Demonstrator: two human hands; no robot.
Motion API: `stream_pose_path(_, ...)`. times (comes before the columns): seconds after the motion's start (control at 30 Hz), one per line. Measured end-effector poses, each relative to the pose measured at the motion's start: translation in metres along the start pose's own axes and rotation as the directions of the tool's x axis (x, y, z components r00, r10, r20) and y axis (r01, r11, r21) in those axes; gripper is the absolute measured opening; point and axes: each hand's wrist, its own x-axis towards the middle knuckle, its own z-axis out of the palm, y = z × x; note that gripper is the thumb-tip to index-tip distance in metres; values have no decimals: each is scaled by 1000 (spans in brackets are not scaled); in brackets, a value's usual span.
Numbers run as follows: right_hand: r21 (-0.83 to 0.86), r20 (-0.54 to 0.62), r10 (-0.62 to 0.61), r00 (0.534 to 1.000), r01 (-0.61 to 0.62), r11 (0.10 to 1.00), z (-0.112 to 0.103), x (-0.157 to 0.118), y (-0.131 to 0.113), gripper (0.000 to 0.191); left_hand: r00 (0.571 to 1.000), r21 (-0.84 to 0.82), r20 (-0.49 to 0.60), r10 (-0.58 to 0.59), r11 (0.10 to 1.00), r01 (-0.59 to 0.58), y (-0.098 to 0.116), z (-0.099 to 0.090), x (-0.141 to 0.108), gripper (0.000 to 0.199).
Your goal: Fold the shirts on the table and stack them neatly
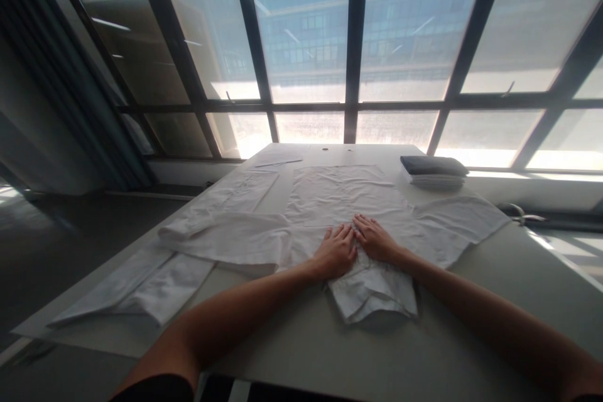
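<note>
A white long-sleeved garment (339,191) lies spread over the table, a sleeve stretching out to either side. Both hands rest on its near part, close together with fingertips almost meeting. My left hand (333,252) lies flat on the cloth, fingers stretched forward. Beside it my right hand (375,239) is flat too, its fingers pointing inward to the left. Below the hands a bunched, wrinkled end of the garment hangs toward me on the tabletop. Some of the cloth under the palms is hidden.
More white cloth (146,282) lies folded at the table's left. A stack of folded fabric (434,171), dark on top and white below, sits at the back right. The white table (282,352) reaches toward large windows. A dark curtain (70,69) hangs at left.
</note>
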Motion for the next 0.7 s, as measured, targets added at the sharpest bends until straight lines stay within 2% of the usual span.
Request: stream_pose_path(0.7, -16, -16, -9, 1000, 9, 1000, 4, 1, 4, 54, 999, 3, -16, 28, 1000, -28, -2, 4, 2, 60)
